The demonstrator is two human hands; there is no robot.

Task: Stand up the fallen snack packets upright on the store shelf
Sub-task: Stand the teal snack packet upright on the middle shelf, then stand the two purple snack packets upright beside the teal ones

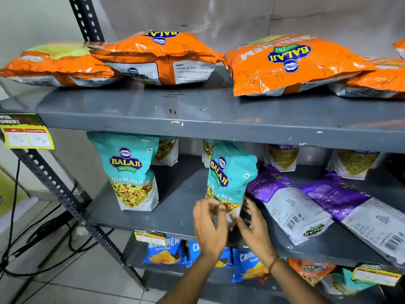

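From your head camera, you are looking at a grey metal rack. Your left hand [209, 227] and your right hand [254, 224] are both down at the foot of a teal snack packet [230, 174] on the middle shelf [175, 207]. The packet stands upright but leans a little to the right. Your hands sit either side of its lower end, fingers spread and blurred; I cannot tell whether either one is actually gripping it or only touching it. An orange thread band [275, 262] circles your right wrist.

To the left on the same shelf, well apart, a second teal packet [129, 170] stands upright. Just to the right of your hands, two purple packets [285, 200] lie flat, backs up with barcodes showing, the nearer one close beside the teal packet you are at. More packets stand at the back of this shelf.

On the top shelf [197, 110], four orange packets [291, 62] lie flat on their sides, and the corner of another shows at the right edge. A yellow price tag [26, 134] hangs on that shelf's front edge at the left. Below, blue packets [164, 252] stand on the bottom shelf.
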